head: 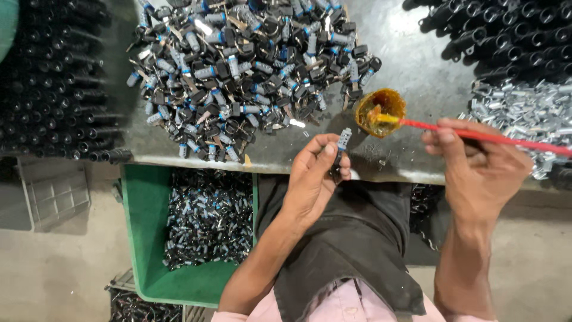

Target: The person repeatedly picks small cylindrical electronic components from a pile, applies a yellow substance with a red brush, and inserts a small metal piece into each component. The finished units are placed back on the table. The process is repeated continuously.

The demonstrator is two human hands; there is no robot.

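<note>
Left hand point(316, 179) pinched shut on small lock cylinder point(343, 141), held above counter point(411, 53) front edge. Right hand point(476, 167) closed on red brush point(476, 136), tip in grease cup point(380, 111). Cylinder likely light, rigid, greasy-slick; best gripped by black base.

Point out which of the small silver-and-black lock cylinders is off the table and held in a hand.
The one pinched upright in the left hand: the lock cylinder, just in front of the table edge. All the others lie in the heap on the table or in the green bin.
</note>
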